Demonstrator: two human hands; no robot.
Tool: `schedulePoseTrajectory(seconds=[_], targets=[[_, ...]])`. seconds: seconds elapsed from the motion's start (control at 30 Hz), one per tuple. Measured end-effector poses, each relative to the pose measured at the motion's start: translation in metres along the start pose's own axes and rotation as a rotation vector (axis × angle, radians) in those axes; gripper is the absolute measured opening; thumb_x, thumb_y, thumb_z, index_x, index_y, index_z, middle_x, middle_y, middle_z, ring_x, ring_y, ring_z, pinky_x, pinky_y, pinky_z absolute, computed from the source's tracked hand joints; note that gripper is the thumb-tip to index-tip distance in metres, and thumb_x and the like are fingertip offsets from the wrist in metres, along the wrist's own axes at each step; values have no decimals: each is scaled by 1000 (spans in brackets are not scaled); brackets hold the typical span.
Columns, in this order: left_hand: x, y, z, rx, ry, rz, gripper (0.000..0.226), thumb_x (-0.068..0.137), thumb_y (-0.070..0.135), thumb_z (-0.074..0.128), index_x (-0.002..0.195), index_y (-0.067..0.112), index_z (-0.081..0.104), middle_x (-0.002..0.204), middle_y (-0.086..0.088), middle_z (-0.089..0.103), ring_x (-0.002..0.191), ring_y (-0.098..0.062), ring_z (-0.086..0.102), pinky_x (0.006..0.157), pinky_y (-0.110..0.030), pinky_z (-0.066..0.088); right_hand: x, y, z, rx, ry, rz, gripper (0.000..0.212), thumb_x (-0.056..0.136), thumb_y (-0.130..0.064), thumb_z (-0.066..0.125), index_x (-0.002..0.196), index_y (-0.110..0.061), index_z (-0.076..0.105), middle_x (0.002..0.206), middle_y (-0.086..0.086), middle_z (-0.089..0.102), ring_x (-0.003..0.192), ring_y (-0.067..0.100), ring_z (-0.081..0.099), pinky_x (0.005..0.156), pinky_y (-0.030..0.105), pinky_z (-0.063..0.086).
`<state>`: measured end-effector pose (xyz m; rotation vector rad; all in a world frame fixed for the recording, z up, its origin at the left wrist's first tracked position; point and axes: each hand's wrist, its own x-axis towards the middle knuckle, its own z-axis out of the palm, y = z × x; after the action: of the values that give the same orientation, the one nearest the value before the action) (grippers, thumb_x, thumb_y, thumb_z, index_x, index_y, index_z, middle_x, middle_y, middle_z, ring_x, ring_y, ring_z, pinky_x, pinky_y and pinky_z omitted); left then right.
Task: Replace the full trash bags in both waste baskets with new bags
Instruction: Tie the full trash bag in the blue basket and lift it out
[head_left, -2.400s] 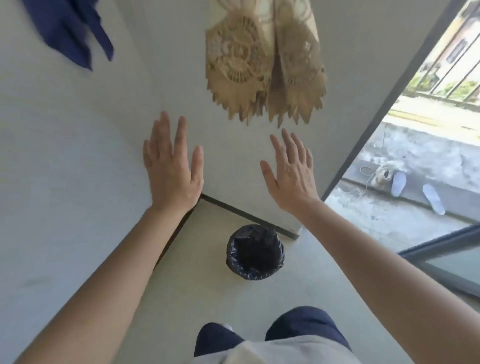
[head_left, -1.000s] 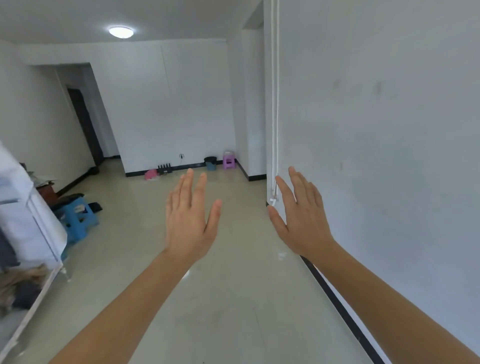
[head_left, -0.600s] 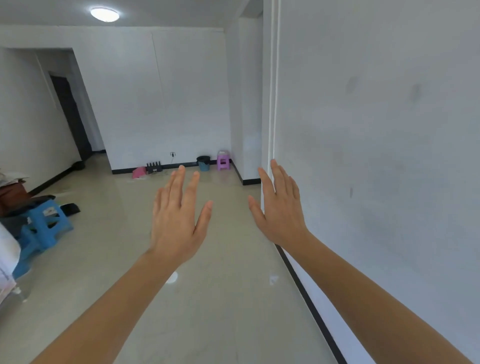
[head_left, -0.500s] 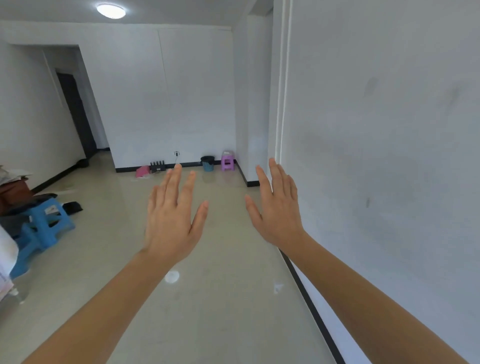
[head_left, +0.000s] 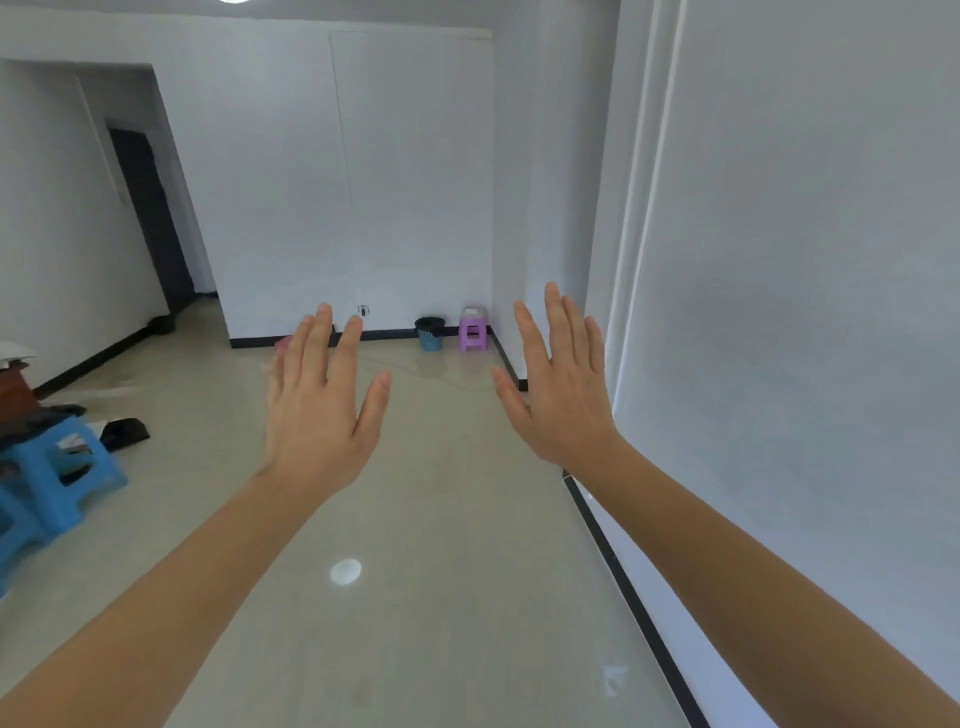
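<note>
Gleaming beige floor (head_left: 441, 597), white walls (head_left: 415, 182), far basket (head_left: 430, 333)

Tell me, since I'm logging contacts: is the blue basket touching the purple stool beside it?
Apart. The head view shows a strip of wall and floor between the blue basket and the purple stool.

Two bare forearms reach into view, uncovered from the picture's lower edge to the wrists, with no sleeve showing on either. The left hand (head_left: 317, 410) and the right hand (head_left: 563, 392) are bare, with short, unpainted nails visible on several fingers (head_left: 324, 332).
</note>
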<state>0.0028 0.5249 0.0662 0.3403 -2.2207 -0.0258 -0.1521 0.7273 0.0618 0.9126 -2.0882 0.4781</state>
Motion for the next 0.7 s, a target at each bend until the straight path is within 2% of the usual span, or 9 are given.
schedulePoseTrajectory(seconds=[0.17,0.27,0.47,0.6,0.7], targets=[[71,-47,111,17,-23,59,63,99,47,31,151,12,33,160,-17,23,147,-36,23,116,-56,21,63,38,118,-16,-25,-6,67,100,-45,43,156,-11,27,164,20,12,152,38,13,121,56,16],[121,-78,190,21,-13,33,63,99,47,31,151,12,33,160,-17,23,147,-35,22,117,-55,20,109,73,198,-50,-7,-32,68,99,-45,45,155,-12,28,164,21,12,151,38,15,121,55,15],[254,-145,326,80,-79,16,66,98,51,28,150,11,34,160,-18,22,147,-36,23,117,-56,20,240,136,343,-46,-50,-5,68,101,-47,41,156,-12,24,165,20,9,152,37,12,122,54,14],[329,-207,392,126,-82,-21,65,99,50,27,151,11,32,160,-17,22,148,-35,21,118,-54,18,329,143,445,13,-103,27,69,101,-50,34,158,-14,19,166,19,5,152,37,10,122,53,12],[363,-267,449,159,-121,-29,65,99,50,25,152,13,30,161,-17,20,148,-35,19,118,-56,20,382,132,533,48,-148,-22,69,100,-50,34,158,-15,19,166,19,6,152,37,9,123,54,12]])
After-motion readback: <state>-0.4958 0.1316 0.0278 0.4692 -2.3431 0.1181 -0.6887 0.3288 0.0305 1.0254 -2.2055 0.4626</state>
